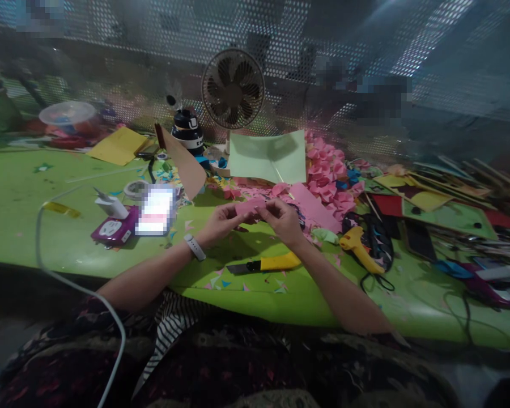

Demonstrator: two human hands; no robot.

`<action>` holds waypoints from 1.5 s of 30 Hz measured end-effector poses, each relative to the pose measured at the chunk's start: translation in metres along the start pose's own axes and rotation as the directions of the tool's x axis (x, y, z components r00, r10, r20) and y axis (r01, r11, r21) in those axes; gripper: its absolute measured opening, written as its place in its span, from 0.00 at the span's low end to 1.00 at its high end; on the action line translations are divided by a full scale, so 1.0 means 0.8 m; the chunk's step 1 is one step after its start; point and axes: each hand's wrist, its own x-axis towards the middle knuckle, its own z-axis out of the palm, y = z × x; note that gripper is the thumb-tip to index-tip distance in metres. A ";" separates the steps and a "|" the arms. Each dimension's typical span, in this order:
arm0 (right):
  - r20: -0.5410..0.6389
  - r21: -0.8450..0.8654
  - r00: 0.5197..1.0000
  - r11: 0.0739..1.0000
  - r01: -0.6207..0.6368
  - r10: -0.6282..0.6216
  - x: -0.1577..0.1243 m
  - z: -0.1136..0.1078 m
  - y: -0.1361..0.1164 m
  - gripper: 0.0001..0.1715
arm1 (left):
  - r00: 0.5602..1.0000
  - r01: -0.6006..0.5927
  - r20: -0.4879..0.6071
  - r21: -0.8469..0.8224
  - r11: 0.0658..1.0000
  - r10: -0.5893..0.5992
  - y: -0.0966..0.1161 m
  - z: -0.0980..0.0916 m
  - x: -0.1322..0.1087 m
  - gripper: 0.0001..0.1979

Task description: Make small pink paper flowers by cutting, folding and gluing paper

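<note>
Small pink paper piece (250,206) sits directly between the two hands, held up over the green surface (21,198). Left hand (220,224) pinches its left end; right hand (281,219) has thumb and fingertips closed on its right end. Neither hand is nearer: both are on it, one per end. Piece's long axis looks roughly side to side, hand to hand; exact fold too small to tell.

Larger pink sheet (318,208) lies just beyond and right of the right hand, so that hand is closer to it; its long axis slants away from the person toward the left. Pink paper heap (325,164) is behind the sheet, farther off. Yellow-handled cutter (278,262) lies nearer the body, between the forearms, lengthwise left-right, blade pointing left, handle end at the right forearm. Neither hand touches the cutter.
</note>
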 end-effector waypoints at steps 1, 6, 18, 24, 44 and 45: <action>-0.003 0.000 1.000 1.000 -0.009 0.009 0.000 0.000 0.000 0.26 | 1.000 -0.001 0.001 0.000 1.000 0.001 0.000 0.000 0.000 0.25; -0.014 0.031 1.000 1.000 0.005 -0.004 0.000 0.000 0.001 0.27 | 1.000 0.013 0.005 0.000 1.000 -0.013 0.002 0.000 0.000 0.28; -0.019 0.045 0.999 0.998 0.034 -0.033 0.001 0.001 -0.002 0.27 | 1.000 0.024 0.004 -0.022 0.999 -0.024 0.004 0.001 -0.001 0.26; -0.013 0.054 1.000 0.998 0.020 -0.020 0.000 0.001 -0.001 0.27 | 1.000 0.012 0.004 -0.015 1.000 -0.012 -0.001 0.001 0.000 0.24; 0.156 0.121 0.986 0.990 -0.069 0.050 0.002 0.001 -0.006 0.29 | 0.999 0.033 0.027 -0.134 0.990 -0.029 0.000 0.003 0.002 0.21; 0.156 0.125 0.986 0.989 -0.073 0.053 0.001 0.002 -0.005 0.29 | 0.999 0.040 0.028 -0.138 0.990 -0.036 0.000 0.003 0.002 0.21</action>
